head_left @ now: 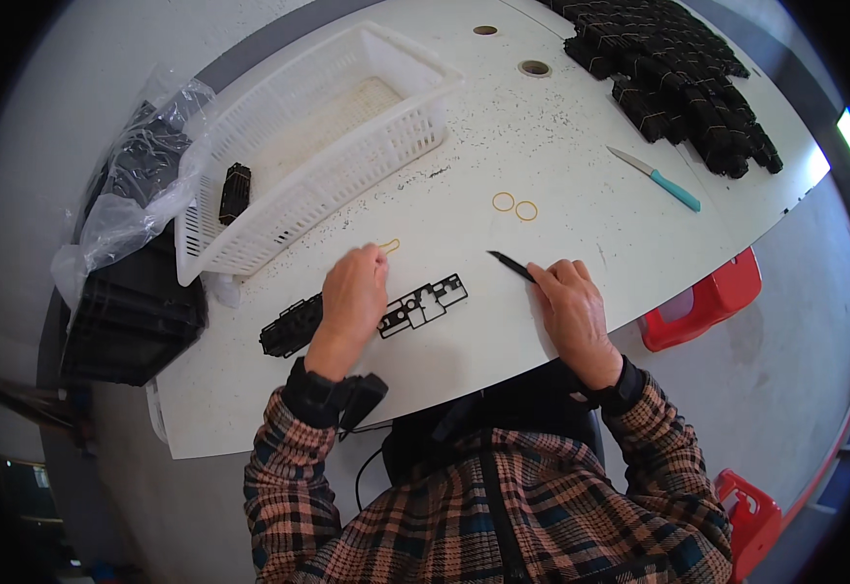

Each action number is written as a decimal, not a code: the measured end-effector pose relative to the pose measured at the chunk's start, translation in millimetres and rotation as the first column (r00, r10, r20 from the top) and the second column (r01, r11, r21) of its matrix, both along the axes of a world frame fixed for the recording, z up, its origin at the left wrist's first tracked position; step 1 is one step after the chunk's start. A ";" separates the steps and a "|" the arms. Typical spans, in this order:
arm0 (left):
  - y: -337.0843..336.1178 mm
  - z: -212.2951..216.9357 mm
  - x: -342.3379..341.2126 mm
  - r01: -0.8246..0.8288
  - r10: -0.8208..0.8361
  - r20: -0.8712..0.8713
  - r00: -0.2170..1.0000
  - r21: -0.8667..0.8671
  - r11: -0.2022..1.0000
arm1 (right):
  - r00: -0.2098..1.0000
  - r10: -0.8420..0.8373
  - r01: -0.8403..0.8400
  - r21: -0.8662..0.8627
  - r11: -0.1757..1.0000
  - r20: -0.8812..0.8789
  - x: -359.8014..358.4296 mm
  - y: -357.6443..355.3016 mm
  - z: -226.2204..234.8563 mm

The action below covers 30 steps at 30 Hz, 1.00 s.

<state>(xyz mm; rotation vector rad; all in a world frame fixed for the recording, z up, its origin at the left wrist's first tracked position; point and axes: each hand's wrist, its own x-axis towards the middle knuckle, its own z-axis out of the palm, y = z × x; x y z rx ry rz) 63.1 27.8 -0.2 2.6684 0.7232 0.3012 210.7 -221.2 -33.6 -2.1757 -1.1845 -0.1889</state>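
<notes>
My left hand [355, 292] is closed, its fingers curled together, above the left end of a flat black plastic frame [430, 307] with cut-out openings. Whatever its fingers pinch is hidden from view. A stretched-looking yellow rubber band [392, 245] shows right at its fingertips. To the left of this hand, partly covered by it, lies a stack of similar black plastic frames [291, 327]. My right hand [575, 313], to the right of the frame and apart from it, grips a slim black utility knife [513, 265] whose tip points left.
Two yellow rubber bands [526, 211] and a turquoise-handled knife [674, 189] lie farther off. A white basket [323, 180] holds one black bundle [235, 193]. Many banded black bundles [707, 107] pile up far right. A black crate [133, 316] with plastic film stands left; a red stool [707, 302] stands right.
</notes>
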 end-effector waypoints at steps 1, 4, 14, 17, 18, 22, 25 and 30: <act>5.2 -6.6 4.6 -0.016 0.014 0.040 0.999 0.057 0.998 | 1.000 -0.021 0.021 -0.001 1.000 0.014 3.0 -0.7 -2.7; 15.0 -19.2 17.1 -0.053 0.035 0.115 0.993 0.158 0.986 | 0.999 -0.040 0.040 -0.017 0.999 0.027 10.1 0.8 -6.0; 31.0 -32.6 29.7 -0.087 0.097 -0.092 0.991 0.103 0.991 | 0.993 -0.072 0.076 -0.048 0.996 0.089 12.0 -3.7 3.3; 31.9 -22.9 33.6 -0.065 0.067 -0.064 0.996 0.025 0.998 | 0.992 -0.053 0.054 -0.008 0.999 0.111 1.7 -12.9 13.3; 29.6 -15.3 35.4 -0.063 0.061 -0.054 0.997 -0.047 0.997 | 0.992 -0.042 0.041 0.012 0.999 0.119 -3.2 -15.6 16.7; 29.7 0.2 54.8 -0.048 0.061 0.057 0.997 -0.211 0.976 | 0.998 0.038 -0.041 0.076 0.996 0.048 -21.0 -16.0 28.9; 39.7 15.0 54.0 -0.038 0.092 0.201 0.975 -0.259 0.965 | 0.996 0.076 -0.080 0.112 0.990 0.040 -34.0 -14.5 37.0; 73.8 54.1 -10.8 -0.025 0.081 0.229 0.970 -0.235 0.972 | 0.994 0.112 -0.113 0.165 0.980 0.013 -40.9 -18.4 34.7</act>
